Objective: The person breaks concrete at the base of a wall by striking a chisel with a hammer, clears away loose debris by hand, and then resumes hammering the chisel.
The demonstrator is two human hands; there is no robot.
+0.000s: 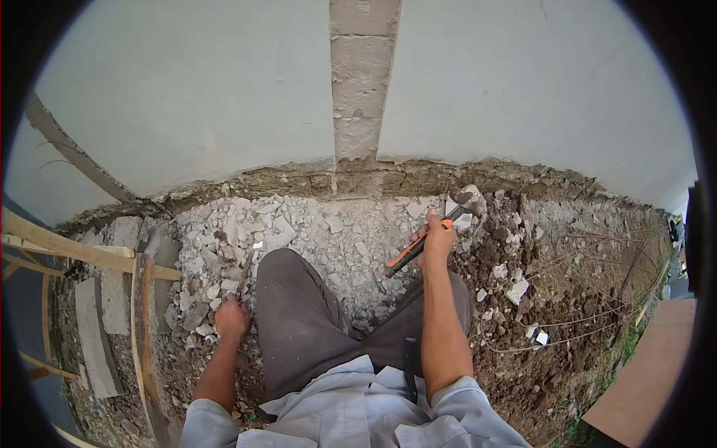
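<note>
My right hand is closed round the orange and black handle of a hammer; its head, at the upper right of the hand, looks dusty and lies by pale rubble near the wall base. On the other side, my left hand is closed round a thin metal chisel that points up toward the wall, beside my bent knee. Broken white plaster and stone pieces cover the ground between the hands and the wall.
A pale wall has a bare vertical strip down its middle. Wooden boards and concrete slabs stand at the left. Brown soil with thin twigs lies at the right, beside a flat brown panel.
</note>
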